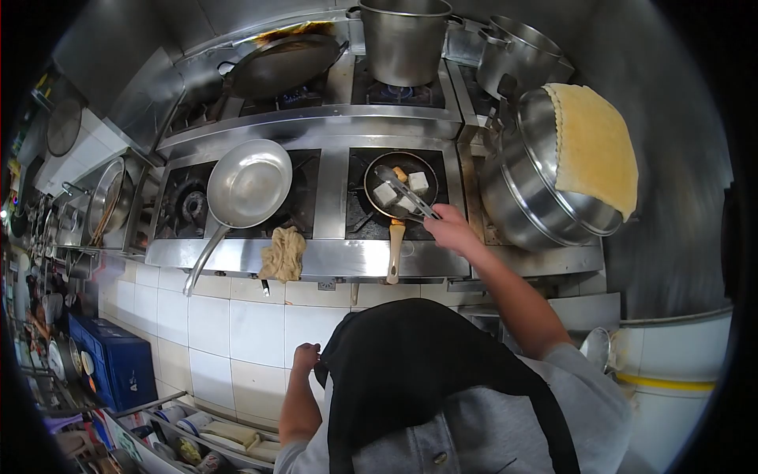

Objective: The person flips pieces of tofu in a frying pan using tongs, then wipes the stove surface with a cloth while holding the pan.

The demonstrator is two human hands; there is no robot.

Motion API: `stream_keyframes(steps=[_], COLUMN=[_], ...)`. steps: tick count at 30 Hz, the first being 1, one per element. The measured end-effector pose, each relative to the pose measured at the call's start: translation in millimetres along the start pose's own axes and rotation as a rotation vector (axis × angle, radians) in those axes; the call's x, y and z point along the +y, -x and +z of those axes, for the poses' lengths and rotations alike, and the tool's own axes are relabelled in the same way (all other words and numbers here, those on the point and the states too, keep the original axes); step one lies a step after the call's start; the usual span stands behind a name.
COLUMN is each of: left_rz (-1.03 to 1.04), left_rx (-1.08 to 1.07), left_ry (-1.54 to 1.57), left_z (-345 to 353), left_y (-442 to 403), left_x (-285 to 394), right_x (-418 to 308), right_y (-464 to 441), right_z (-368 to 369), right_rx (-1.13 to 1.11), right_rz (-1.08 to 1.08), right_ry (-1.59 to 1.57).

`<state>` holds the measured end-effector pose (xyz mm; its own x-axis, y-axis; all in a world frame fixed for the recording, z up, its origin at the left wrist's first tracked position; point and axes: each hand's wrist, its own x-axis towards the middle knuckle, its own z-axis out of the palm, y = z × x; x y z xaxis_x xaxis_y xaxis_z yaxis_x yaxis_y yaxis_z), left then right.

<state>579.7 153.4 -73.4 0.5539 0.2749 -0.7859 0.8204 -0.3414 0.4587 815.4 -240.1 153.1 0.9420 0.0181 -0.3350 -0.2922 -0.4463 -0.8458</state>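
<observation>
Metal tongs (417, 201) are held in my right hand (452, 229), their tips down in a small dark frying pan (401, 156). Several white cubes (418, 183) and an orange-brown piece (400, 173) lie in that pan, whose beige handle (394, 257) points toward me. My left hand (306, 355) hangs low beside the black apron, fingers curled, nothing clearly visible in it. Left of the small pan, an empty steel frying pan (251, 186) rests over a burner. A crumpled tan cloth (284, 254) drapes over the stove's front edge.
Behind are a wok (284, 67) and a tall pot (404, 43) over lit flames. A large steel steamer (521, 193) with a yellow cloth (596, 146) on its lid stands right. A blue crate (118, 367) is on the floor at left.
</observation>
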Motion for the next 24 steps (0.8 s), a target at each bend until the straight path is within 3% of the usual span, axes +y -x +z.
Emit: stream_keyframes(steps=[4,7,10,12,13,15,24], left_rz=[0.024,0.050,0.201,0.598,0.599,0.082,0.083], left_rx=[0.031,-0.029,-0.015,0.033,0.036,-0.006,-0.031], left_ry=[-0.123,0.094,-0.024,-0.418,-0.418,0.023,0.163], left_z=[-1.1,0.5,-5.4,-10.2,-9.3,-9.3,-13.5], left_y=[6.9,-19.1,-23.2,-29.2,-31.9,-20.3,-28.3], left_x=[-6.0,-45.6,-55.7,-58.6,-59.6,-38.4,-41.1], right_x=[3.5,12.7,35.9,42.8,46.1,48.4,74.4], right_y=[-3.3,-5.1,-12.7,-11.2,-10.8,-8.1,-16.3], right_z=[7.4,13.9,26.8,33.0,35.4,38.7,50.4], right_rx=[0.021,0.028,0.038,0.067,0.066,0.102,0.197], right_rz=[0.006,0.046,-0.056,-0.129,-0.132,-0.205,-0.278], right_ry=[-0.028,-0.073,-0.109,-0.118,-0.119,-0.106,-0.068])
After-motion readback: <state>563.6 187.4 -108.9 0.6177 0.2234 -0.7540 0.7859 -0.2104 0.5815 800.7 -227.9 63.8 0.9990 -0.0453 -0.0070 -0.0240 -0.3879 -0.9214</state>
